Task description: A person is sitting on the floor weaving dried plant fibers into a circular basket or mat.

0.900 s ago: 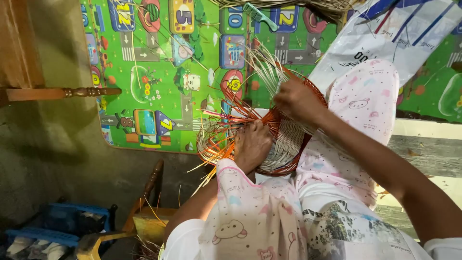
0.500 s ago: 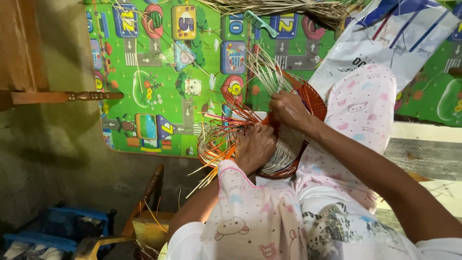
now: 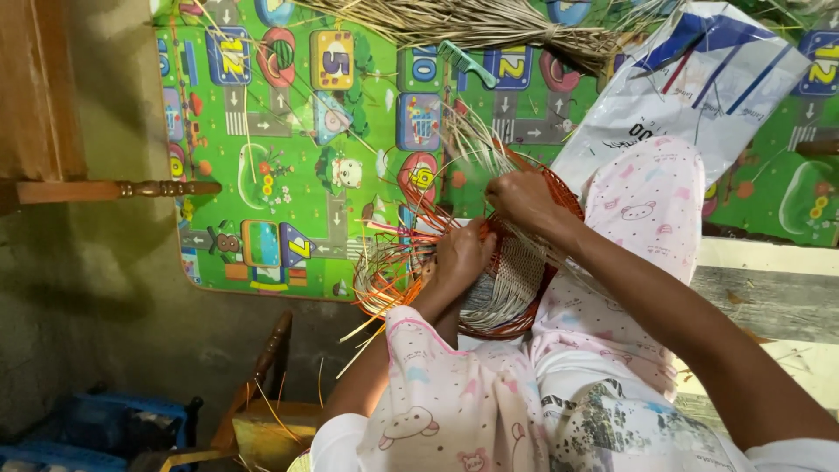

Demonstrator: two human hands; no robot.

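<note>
Mid-weave, her left hand (image 3: 459,258) presses the half-woven basket (image 3: 511,280) steady while her right hand (image 3: 523,199) pinches pale strands (image 3: 476,144), which I'd guess need threading next.

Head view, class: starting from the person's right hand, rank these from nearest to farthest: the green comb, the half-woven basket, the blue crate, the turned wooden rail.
From the right hand:
1. Half-woven basket: under the hand, touching it.
2. Green comb: above the hand, on the play mat.
3. Turned wooden rail: far left, level with the hand.
4. Blue crate: bottom left corner.
</note>
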